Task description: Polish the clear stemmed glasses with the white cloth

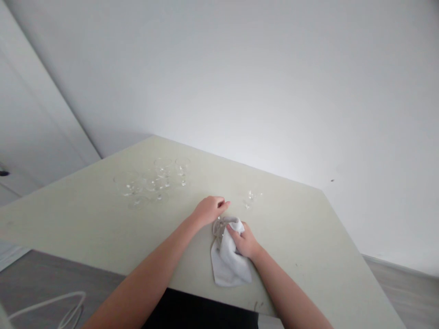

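My right hand grips a white cloth that hangs down over the table, with its top bunched around a clear glass. My left hand is closed in a pinch just above that glass, apparently holding its rim or stem; the glass is mostly hidden by the cloth. One small clear stemmed glass stands alone a little beyond my hands to the right.
Several clear stemmed glasses stand grouped at the far left of the pale table. White walls rise behind it. A white cable lies on the grey floor at lower left.
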Action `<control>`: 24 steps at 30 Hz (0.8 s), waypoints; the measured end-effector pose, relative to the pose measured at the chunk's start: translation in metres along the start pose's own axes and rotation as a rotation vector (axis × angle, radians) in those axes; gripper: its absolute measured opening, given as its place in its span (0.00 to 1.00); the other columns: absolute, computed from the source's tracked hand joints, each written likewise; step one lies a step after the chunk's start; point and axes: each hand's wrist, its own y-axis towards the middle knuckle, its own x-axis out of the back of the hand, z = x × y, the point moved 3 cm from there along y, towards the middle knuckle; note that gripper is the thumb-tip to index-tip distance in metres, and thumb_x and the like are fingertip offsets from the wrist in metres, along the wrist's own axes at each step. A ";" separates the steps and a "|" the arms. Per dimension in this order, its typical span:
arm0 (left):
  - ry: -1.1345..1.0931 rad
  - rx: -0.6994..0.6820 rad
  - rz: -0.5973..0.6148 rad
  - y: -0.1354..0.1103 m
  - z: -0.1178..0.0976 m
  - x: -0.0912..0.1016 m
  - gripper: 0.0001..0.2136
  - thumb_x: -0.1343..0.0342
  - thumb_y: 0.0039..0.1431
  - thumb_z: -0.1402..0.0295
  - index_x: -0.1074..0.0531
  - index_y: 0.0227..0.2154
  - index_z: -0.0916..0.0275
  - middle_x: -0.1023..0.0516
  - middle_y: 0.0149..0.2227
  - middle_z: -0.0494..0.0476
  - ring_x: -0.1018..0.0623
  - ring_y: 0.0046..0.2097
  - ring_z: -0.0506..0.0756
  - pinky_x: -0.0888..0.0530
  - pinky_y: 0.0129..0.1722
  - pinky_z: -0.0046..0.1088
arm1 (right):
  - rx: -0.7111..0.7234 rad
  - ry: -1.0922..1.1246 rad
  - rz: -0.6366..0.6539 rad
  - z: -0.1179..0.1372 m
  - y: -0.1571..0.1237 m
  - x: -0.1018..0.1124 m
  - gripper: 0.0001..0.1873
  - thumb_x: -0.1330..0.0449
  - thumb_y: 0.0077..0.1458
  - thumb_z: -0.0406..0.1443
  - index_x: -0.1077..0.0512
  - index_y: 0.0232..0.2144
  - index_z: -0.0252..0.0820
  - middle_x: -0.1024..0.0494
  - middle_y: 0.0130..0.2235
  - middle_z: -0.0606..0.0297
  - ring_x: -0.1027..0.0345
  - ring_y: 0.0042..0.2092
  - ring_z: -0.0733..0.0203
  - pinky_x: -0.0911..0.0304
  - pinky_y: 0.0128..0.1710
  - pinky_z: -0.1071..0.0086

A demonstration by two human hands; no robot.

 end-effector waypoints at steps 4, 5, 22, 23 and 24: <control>0.005 -0.004 -0.002 0.000 0.001 -0.001 0.21 0.56 0.62 0.52 0.39 0.19 0.61 0.39 0.18 0.48 0.39 0.23 0.49 0.48 0.27 0.29 | -0.018 0.009 0.002 0.000 0.000 0.000 0.18 0.46 0.62 0.45 0.34 0.25 0.40 0.34 0.24 0.69 0.42 0.27 0.66 0.43 0.29 0.72; 0.006 -0.004 -0.003 0.000 0.001 -0.001 0.21 0.56 0.62 0.52 0.39 0.19 0.61 0.39 0.18 0.48 0.39 0.23 0.49 0.48 0.27 0.29 | -0.020 0.011 0.003 0.000 0.000 0.000 0.19 0.46 0.62 0.46 0.34 0.25 0.40 0.34 0.24 0.69 0.42 0.27 0.66 0.43 0.29 0.72; 0.025 0.020 0.027 0.000 0.000 0.000 0.22 0.56 0.63 0.52 0.35 0.20 0.61 0.34 0.19 0.50 0.37 0.24 0.50 0.47 0.27 0.29 | -0.010 -0.001 0.014 0.006 0.000 0.002 0.20 0.47 0.63 0.47 0.34 0.24 0.40 0.33 0.24 0.68 0.42 0.27 0.66 0.42 0.28 0.72; 0.025 0.019 0.029 0.000 0.000 0.000 0.22 0.56 0.63 0.52 0.35 0.20 0.61 0.34 0.19 0.51 0.37 0.24 0.50 0.47 0.27 0.29 | -0.011 -0.003 0.012 0.005 0.000 0.002 0.19 0.47 0.62 0.46 0.34 0.25 0.40 0.33 0.24 0.69 0.42 0.27 0.66 0.42 0.29 0.72; 0.025 0.018 0.029 0.000 0.000 0.000 0.22 0.56 0.63 0.52 0.35 0.20 0.61 0.34 0.19 0.51 0.37 0.24 0.50 0.47 0.28 0.29 | -0.012 -0.003 0.012 0.005 0.000 0.002 0.19 0.47 0.62 0.46 0.34 0.25 0.40 0.33 0.24 0.69 0.41 0.27 0.66 0.42 0.29 0.72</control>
